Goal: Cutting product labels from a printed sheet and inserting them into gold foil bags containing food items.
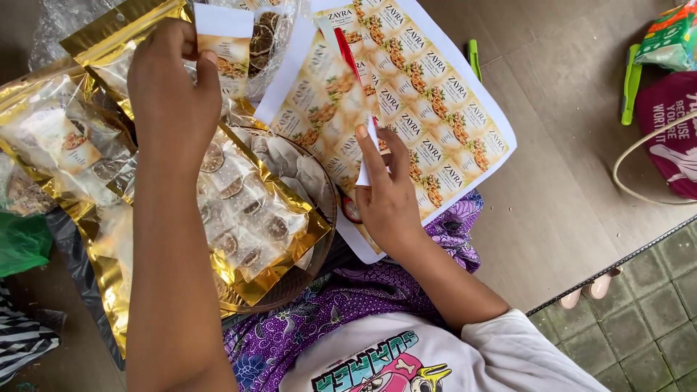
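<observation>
My left hand (170, 83) pinches a small rectangular sticker label (226, 45), white on top with a brown printed picture, above a gold foil pouch (120, 43). My right hand (388, 196) holds a white sheet of several identical sticker labels (435, 87) by its near edge, fingers on a curled, peeled strip (337, 94) of that sheet. Below my left forearm, a clear-fronted gold pouch (250, 218) filled with dried citrus slices lies on a round woven tray (327, 196) in my lap.
More gold pouches (51, 138) pile up at the left beside a green plastic bag (22, 243). A green pen (473, 58) lies on the wooden floor (552, 181). A maroon cloth bag (671, 138) and green packet (671, 36) sit at the right. Grey tiles (653, 305) lie beyond the edge.
</observation>
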